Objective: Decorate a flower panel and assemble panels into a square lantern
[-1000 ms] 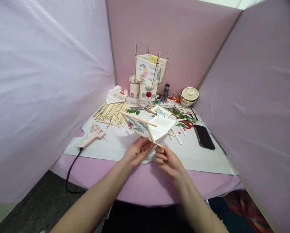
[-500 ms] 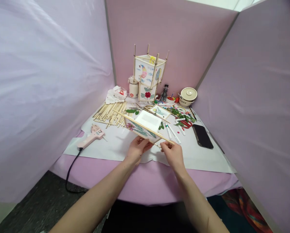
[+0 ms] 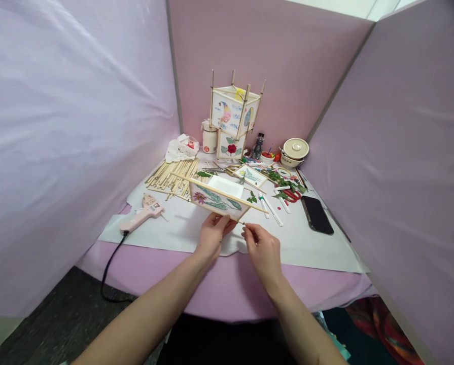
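Note:
A lantern (image 3: 217, 200) of wooden sticks and white panels, with a pink flower and green leaves on its near side, is held tilted above the table. My left hand (image 3: 212, 234) grips its lower edge, thumb in front. My right hand (image 3: 263, 246) is closed in a pinch at the lantern's lower right corner, by the end of a thin stick. What lies between its fingertips is too small to make out. Behind the lantern stands a taller paper lantern (image 3: 230, 114) with a moon and a red rose on it.
Left lie a pink glue gun (image 3: 143, 213) with a black cord and a pile of wooden sticks (image 3: 175, 177). Right are a black phone (image 3: 317, 215), red-handled scissors (image 3: 290, 194), green leaves (image 3: 276, 177) and white markers (image 3: 273, 210). A lidded bowl (image 3: 295, 151) stands at the back.
The lantern has turned slightly, showing more of its flowered side to me. My right hand has moved left and in towards the lantern's lower corner. The left hand keeps its grip.

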`<action>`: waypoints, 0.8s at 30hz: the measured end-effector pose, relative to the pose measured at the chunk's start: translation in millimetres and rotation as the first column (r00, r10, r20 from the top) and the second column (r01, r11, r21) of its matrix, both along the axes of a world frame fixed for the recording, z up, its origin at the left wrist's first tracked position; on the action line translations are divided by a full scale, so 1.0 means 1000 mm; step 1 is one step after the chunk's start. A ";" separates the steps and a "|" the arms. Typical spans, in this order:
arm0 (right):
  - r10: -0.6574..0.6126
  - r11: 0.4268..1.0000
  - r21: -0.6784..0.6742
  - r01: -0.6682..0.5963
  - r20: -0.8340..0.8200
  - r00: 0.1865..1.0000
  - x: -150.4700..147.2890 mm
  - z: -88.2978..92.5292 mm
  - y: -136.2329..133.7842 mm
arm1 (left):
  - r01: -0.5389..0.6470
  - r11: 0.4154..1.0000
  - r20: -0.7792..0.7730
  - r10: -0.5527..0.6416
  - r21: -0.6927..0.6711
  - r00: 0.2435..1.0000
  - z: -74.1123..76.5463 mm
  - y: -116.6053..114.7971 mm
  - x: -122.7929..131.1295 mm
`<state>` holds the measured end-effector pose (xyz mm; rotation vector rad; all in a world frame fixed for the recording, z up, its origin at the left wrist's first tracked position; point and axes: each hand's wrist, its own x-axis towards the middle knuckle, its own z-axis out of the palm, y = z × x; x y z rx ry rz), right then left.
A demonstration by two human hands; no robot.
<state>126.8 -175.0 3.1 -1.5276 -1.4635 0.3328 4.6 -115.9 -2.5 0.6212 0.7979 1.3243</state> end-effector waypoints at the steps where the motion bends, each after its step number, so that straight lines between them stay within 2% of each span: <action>1: 0.008 1.000 0.015 -0.008 -0.006 1.000 0.001 0.000 -0.004 | -0.008 1.000 0.014 0.008 -0.009 1.000 0.001 0.001 -0.002; 6: -0.049 0.994 0.099 0.051 -0.030 0.998 0.015 0.005 -0.005 | 0.004 0.999 0.049 -0.003 -0.032 0.999 0.006 0.003 -0.008; 8: -0.010 0.996 0.085 0.016 -0.066 0.998 0.020 0.006 0.005 | 0.022 1.000 0.051 -0.020 -0.022 0.998 0.007 0.002 -0.008; 10: 0.075 0.997 0.020 -0.073 -0.146 0.986 0.021 0.005 0.017 | 0.036 0.999 0.046 -0.036 -0.012 0.998 0.007 0.001 -0.008; 13: 0.151 0.982 -0.059 -0.179 -0.326 0.933 0.019 0.001 0.030 | 0.053 0.999 0.034 -0.053 -0.008 0.998 0.006 0.001 -0.007; 17: 0.161 0.964 -0.098 -0.247 -0.524 0.836 0.015 -0.004 0.038 | 0.051 0.999 0.031 -0.050 -0.006 0.998 0.004 0.002 -0.006; 20: 0.149 0.956 -0.116 -0.269 -0.599 0.787 0.014 -0.007 0.039 | 0.049 0.999 0.034 -0.049 -0.010 0.998 0.002 0.003 -0.007; 24: 0.134 0.956 -0.121 -0.266 -0.625 0.769 0.012 -0.011 0.041 | 0.045 0.999 0.025 -0.045 -0.016 0.999 0.001 0.003 -0.007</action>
